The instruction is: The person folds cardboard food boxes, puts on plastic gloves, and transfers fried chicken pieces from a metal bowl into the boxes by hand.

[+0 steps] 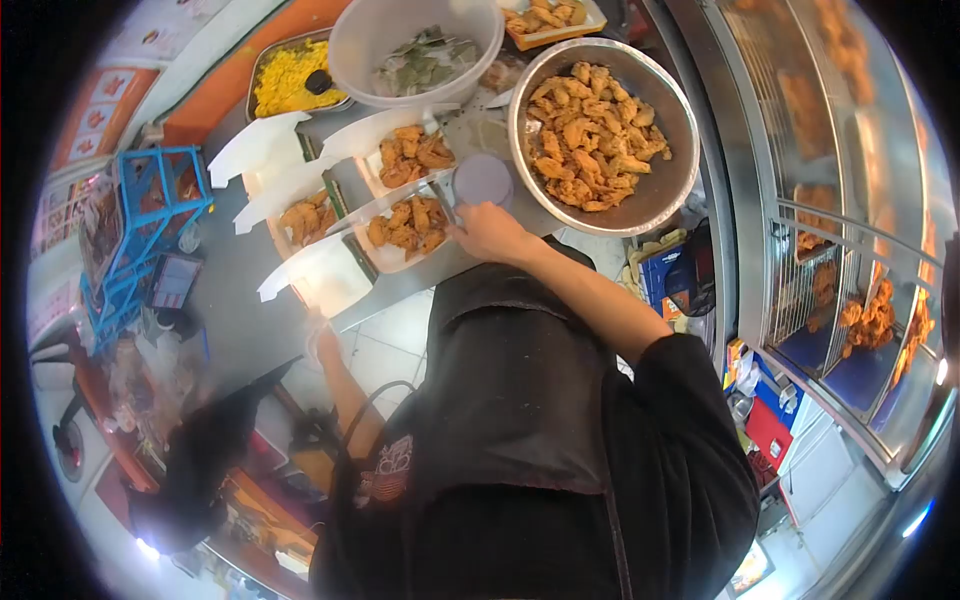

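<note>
Several white takeaway boxes with lids raised stand on the metal counter. Pieces of fried chicken (pixel 408 227) lie in the nearest box (pixel 398 262). My right hand (pixel 490 233) is at that box's right side, fingers bent against its wall. Its raised lid (pixel 322 277) leans to the left. Just below this lid is my left hand (pixel 324 345), blurred, its fingers unclear. Behind are another box of fried chicken (pixel 410 155) and one to the left with fried chicken (pixel 306 217). A round, pale purple lid-like thing (pixel 483 184) lies beyond my right hand.
A steel bowl (pixel 518 130) of fried chicken stands at the back right. Behind the boxes are a clear tub (pixel 350 50) with leaves and a tray of yellow food (pixel 290 80). A blue rack (pixel 160 210) is at left, a glass display case (pixel 790 290) at right.
</note>
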Demonstrator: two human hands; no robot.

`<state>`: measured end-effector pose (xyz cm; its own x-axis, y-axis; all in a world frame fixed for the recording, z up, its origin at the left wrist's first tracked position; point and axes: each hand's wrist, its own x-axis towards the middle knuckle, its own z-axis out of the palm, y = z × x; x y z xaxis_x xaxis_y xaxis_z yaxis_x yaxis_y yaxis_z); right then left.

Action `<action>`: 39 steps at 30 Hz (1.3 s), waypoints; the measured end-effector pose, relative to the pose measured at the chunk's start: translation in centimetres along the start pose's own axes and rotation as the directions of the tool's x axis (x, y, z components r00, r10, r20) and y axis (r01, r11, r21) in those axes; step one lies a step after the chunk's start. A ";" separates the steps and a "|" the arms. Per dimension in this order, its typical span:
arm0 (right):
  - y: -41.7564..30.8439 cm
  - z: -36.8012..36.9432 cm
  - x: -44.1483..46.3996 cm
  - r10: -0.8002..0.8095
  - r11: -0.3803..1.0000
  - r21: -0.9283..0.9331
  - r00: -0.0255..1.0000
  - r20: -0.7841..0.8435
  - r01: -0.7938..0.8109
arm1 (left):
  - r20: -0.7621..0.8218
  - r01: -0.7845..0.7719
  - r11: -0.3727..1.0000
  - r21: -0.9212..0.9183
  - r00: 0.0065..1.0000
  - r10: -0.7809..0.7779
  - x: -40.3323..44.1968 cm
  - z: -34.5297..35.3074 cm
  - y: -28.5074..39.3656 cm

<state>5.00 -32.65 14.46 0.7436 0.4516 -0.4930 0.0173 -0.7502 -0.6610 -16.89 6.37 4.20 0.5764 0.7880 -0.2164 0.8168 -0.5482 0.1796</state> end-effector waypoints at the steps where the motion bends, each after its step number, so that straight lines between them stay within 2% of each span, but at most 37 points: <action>1: 0.3 -1.5 -2.1 -0.131 0.989 0.069 0.991 -0.024 0.132 | -0.138 0.025 0.999 -0.046 0.990 -0.031 -1.2 -1.6 2.1; 3: 1.7 -4.4 -6.3 -0.166 0.958 0.201 0.967 -0.194 0.205 | -0.360 -0.095 0.974 -0.206 0.933 0.015 -4.4 -4.5 8.7; 5: 2.5 -7.5 -10.5 0.017 0.939 0.329 0.942 -0.335 0.100 | -0.407 -0.371 0.850 -0.373 0.889 0.209 -9.0 -5.9 17.8; 6: 3.6 -8.3 -12.1 0.012 0.939 0.329 0.946 -0.325 0.101 | -0.385 -0.503 0.755 -0.422 0.853 0.353 -11.7 -6.1 22.8; 7: 4.7 -9.1 -13.4 0.149 0.935 0.355 0.927 -0.343 -0.019 | -0.485 -0.762 0.483 -0.432 0.648 0.587 -13.4 -3.7 27.4; 8: 5.8 -10.0 -14.3 0.282 0.914 0.381 0.891 -0.356 -0.137 | -0.471 -0.840 0.330 -0.431 0.521 0.712 -16.5 -4.4 33.7; 9: 7.2 -10.4 -15.0 0.270 0.917 0.376 0.899 -0.345 -0.131 | -0.302 -0.844 0.237 -0.482 0.414 0.859 -18.5 -5.2 38.8; 10: 8.7 -10.4 -15.6 0.282 0.911 0.391 0.887 -0.367 -0.128 | -0.133 -0.772 0.226 -0.594 0.371 0.919 -20.5 -4.9 43.7; 11: 10.0 -10.4 -16.0 0.294 0.905 0.407 0.872 -0.391 -0.123 | 0.300 -0.759 0.393 -0.519 0.269 0.915 -21.5 -4.1 47.8; 13: 11.6 -11.0 -16.8 0.280 0.905 0.411 0.875 -0.394 -0.105 | 0.481 -0.884 0.405 -0.235 0.257 0.839 -23.7 0.7 52.7; 14: 12.0 -11.6 -16.9 0.280 0.902 0.418 0.881 -0.381 -0.106 | 0.479 -0.883 0.411 -0.226 0.267 0.836 -24.0 2.3 53.7; 16: 13.0 -12.5 -17.7 0.284 0.892 0.439 0.886 -0.367 -0.104 | 0.447 -0.879 0.454 -0.144 0.352 0.823 -24.7 5.0 54.8; 17: 13.6 -13.0 -17.9 0.256 0.905 0.418 0.884 -0.391 -0.077 | 0.446 -0.884 0.450 -0.130 0.353 0.822 -24.7 6.0 55.0; 19: 14.6 -13.2 -18.5 0.253 0.904 0.424 0.878 -0.406 -0.064 | 0.297 -0.898 0.405 -0.173 0.344 0.891 -24.8 7.4 53.7; 20: 15.1 -13.5 -18.8 0.276 0.895 0.441 0.867 -0.414 -0.075 | 0.172 -0.903 0.356 -0.239 0.322 0.931 -24.3 7.7 52.9; 21: 15.7 -13.9 -18.8 0.292 0.889 0.451 0.856 -0.427 -0.078 | 0.179 -0.906 0.352 -0.233 0.316 0.932 -24.0 7.1 52.8; 23: 16.8 -14.3 -18.9 0.302 0.874 0.480 0.862 -0.407 -0.079 | 0.293 -0.755 0.573 -0.318 0.496 0.817 -23.7 5.5 52.2; 24: 17.2 -14.7 -18.7 0.289 0.884 0.462 0.864 -0.412 -0.075 | 0.323 -0.671 0.620 -0.406 0.529 0.785 -23.4 5.4 51.4; 25: 17.4 -15.0 -18.7 0.279 0.893 0.443 0.867 -0.413 -0.076 | 0.331 -0.673 0.623 -0.400 0.528 0.782 -23.4 5.4 50.8; 27: 17.7 -15.7 -18.4 0.275 0.895 0.437 0.880 -0.388 -0.087 | 0.341 -0.427 0.732 -0.531 0.683 0.646 -23.4 5.2 50.4; 28: 17.9 -15.9 -18.1 0.269 0.900 0.425 0.890 -0.368 -0.096 | 0.320 -0.374 0.713 -0.592 0.703 0.635 -22.9 7.3 49.4; 29: 18.1 -16.1 -17.8 0.267 0.899 0.426 0.894 -0.359 -0.097 | 0.324 -0.368 0.720 -0.588 0.709 0.627 -23.4 6.3 50.2; 31: 18.3 -16.3 -17.1 0.240 0.904 0.422 0.900 -0.363 -0.071 | 0.524 -0.425 0.757 -0.496 0.548 0.652 -24.9 3.3 52.6; 32: 18.3 -16.2 -17.0 0.237 0.904 0.421 0.904 -0.355 -0.072 | 0.135 -0.797 0.390 -0.462 0.372 0.919 -24.6 5.9 51.3; 33: 18.3 -16.2 -16.8 0.220 0.909 0.413 0.908 -0.357 -0.058 | 0.136 -0.793 0.396 -0.462 0.379 0.916 -24.2 5.8 51.9; 34: 18.4 -16.2 -16.7 0.203 0.914 0.403 0.910 -0.361 -0.044 | 0.367 -0.878 0.345 -0.332 0.217 0.905 -23.6 5.8 52.8; 35: 18.5 -16.3 -16.6 0.199 0.916 0.398 0.912 -0.359 -0.044 | 0.588 -0.944 0.246 -0.219 0.073 0.806 -22.9 5.9 53.7; 36: 18.7 -16.3 -16.6 0.157 0.924 0.383 0.909 -0.385 0.003 | 0.380 -0.989 0.053 -0.141 -0.005 0.925 -22.2 7.5 52.7; 37: 18.7 -16.3 -16.6 0.117 0.928 0.370 0.903 -0.412 0.049 | 0.380 -0.989 0.054 -0.141 -0.003 0.925 -21.5 9.1 51.9; 39: 18.4 -17.2 -16.7 0.166 0.918 0.397 0.910 -0.381 -0.001 | 0.338 -0.879 0.304 -0.368 0.178 0.924 -21.4 8.7 52.0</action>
<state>4.35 -62.29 20.29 0.9338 0.1028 -0.3427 -0.2503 -0.4970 -0.8309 13.42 -41.44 9.77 0.8653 -0.4612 -0.1966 -0.2668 -0.7557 0.5982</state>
